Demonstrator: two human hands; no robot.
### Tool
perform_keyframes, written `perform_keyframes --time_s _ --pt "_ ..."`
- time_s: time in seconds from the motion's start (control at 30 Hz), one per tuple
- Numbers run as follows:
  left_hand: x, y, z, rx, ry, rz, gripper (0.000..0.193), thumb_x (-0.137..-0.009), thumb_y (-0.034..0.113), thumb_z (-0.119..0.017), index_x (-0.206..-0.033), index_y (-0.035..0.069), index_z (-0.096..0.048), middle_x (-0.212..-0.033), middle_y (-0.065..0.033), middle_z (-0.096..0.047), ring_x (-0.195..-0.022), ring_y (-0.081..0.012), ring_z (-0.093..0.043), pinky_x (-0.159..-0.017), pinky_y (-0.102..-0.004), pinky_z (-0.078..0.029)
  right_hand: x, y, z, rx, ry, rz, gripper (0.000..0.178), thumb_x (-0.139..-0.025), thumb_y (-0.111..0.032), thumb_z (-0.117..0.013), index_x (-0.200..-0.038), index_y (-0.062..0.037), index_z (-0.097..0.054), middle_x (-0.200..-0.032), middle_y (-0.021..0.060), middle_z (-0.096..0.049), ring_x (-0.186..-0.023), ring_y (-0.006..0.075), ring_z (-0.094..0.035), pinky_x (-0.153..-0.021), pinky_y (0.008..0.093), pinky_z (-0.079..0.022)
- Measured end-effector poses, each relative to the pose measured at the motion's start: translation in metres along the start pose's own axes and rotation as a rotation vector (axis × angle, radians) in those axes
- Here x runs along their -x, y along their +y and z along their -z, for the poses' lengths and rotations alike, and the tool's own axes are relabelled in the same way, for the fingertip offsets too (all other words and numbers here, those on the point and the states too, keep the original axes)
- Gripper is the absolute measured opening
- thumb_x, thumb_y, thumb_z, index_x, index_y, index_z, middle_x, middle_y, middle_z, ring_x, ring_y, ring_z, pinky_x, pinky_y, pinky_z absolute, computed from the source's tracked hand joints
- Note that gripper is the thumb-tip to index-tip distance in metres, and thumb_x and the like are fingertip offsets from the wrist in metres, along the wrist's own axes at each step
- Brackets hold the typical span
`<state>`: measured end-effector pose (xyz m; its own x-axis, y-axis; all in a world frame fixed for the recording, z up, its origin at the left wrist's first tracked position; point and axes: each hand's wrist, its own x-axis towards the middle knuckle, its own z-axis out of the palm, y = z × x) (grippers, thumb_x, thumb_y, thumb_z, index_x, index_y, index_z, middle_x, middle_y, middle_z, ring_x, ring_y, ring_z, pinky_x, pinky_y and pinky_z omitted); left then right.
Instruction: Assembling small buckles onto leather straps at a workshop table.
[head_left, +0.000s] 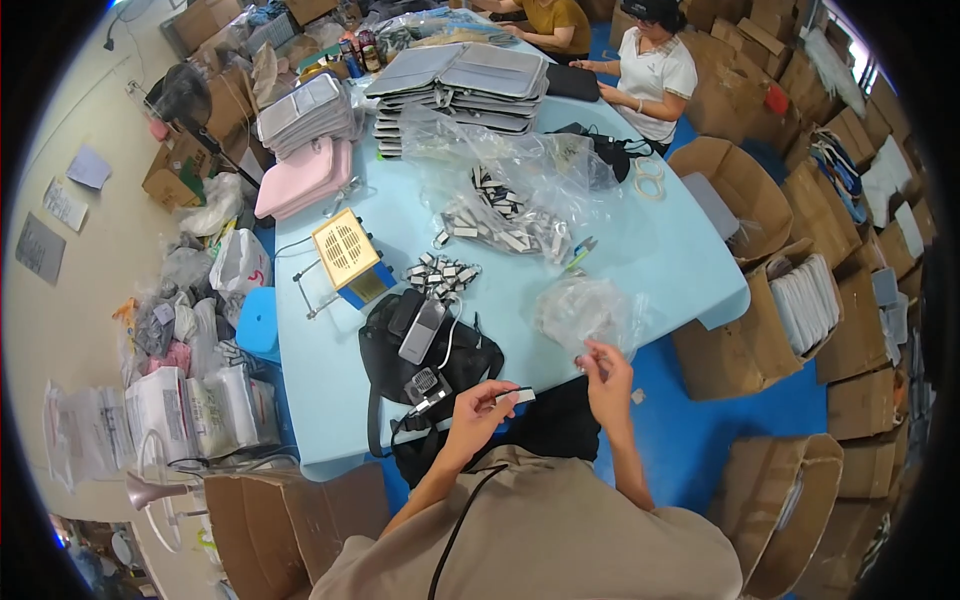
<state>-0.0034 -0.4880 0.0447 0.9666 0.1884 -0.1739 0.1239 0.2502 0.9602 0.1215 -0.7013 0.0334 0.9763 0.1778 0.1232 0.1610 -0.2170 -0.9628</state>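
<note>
Pink cases (303,180) lay at the table's (322,395) left edge, yellow-and-blue box (347,252) nearby. Grey cases (460,85) lay stacked toward far edge. Fan (184,97) stood off left edge, cartons (730,348) off right.

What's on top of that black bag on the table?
A long grey device and a white cable lie on the black bag, plus a smaller gadget. The bag's surface beneath them is hidden.

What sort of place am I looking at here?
Probably a small workshop or packing room: pouches stand stacked on a long blue table, small black-and-white pieces lie in a heap, and open cardboard boxes crowd the floor.
</note>
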Motion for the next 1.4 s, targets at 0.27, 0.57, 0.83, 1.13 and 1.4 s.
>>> perform_keyframes --time_s 0.27,0.57,0.83,1.13,1.4 --pt "0.000 0.011 -0.011 -0.049 -0.046 -0.015 0.020 -0.097 0.012 -0.072 -0.113 0.000 -0.071 -0.090 0.0005 -0.069 -0.076 -0.0043 -0.062 -0.066 -0.0186 -0.046 0.039 -0.025 -0.038 -0.441 -0.225 -0.261 0.023 -0.099 0.003 -0.062 -0.122 0.0037 -0.064 -0.097 0.0048 -0.063 -0.090 0.0115 -0.068 -0.078 0.0270 -0.061" --pt "0.005 0.006 0.001 -0.042 0.116 -0.053 0.017 -0.095 0.006 -0.073 -0.110 -0.002 -0.070 -0.096 -0.0014 -0.071 -0.078 -0.0056 -0.063 -0.066 -0.0189 -0.047 0.035 -0.040 -0.056 -0.427 -0.296 -0.147 0.015 -0.097 -0.002 -0.068 -0.112 0.0025 -0.066 -0.099 0.0038 -0.065 -0.094 0.0077 -0.063 -0.073 0.0216 -0.056" --pt "0.005 0.002 0.003 -0.076 0.127 -0.074 0.019 -0.094 0.008 -0.074 -0.110 -0.002 -0.070 -0.098 -0.0027 -0.072 -0.082 -0.0059 -0.065 -0.069 -0.0202 -0.050 0.037 -0.044 -0.060 -0.491 -0.271 -0.143 0.023 -0.090 0.001 -0.076 -0.110 0.0035 -0.065 -0.104 0.0064 -0.067 -0.098 0.0103 -0.064 -0.072 0.0213 -0.058" --pt "0.003 0.004 0.005 -0.200 0.123 -0.079 0.015 -0.094 0.011 -0.076 -0.101 0.000 -0.070 -0.089 -0.0006 -0.071 -0.080 -0.0055 -0.065 -0.071 -0.0202 -0.050 0.034 -0.044 -0.055 -0.557 -0.283 -0.215 0.024 -0.085 0.004 -0.080 -0.106 0.0047 -0.068 -0.101 0.0066 -0.069 -0.097 0.0109 -0.065 -0.079 0.0245 -0.059" --pt "0.004 -0.003 0.001 -0.096 0.160 -0.140 0.013 -0.094 0.011 -0.075 -0.098 0.001 -0.067 -0.087 0.0002 -0.069 -0.077 -0.0050 -0.062 -0.066 -0.0203 -0.046 0.036 -0.051 -0.062 -0.593 -0.284 -0.223 0.027 -0.083 0.005 -0.081 -0.106 0.0048 -0.068 -0.106 0.0086 -0.068 -0.101 0.0121 -0.065 -0.084 0.0274 -0.061"
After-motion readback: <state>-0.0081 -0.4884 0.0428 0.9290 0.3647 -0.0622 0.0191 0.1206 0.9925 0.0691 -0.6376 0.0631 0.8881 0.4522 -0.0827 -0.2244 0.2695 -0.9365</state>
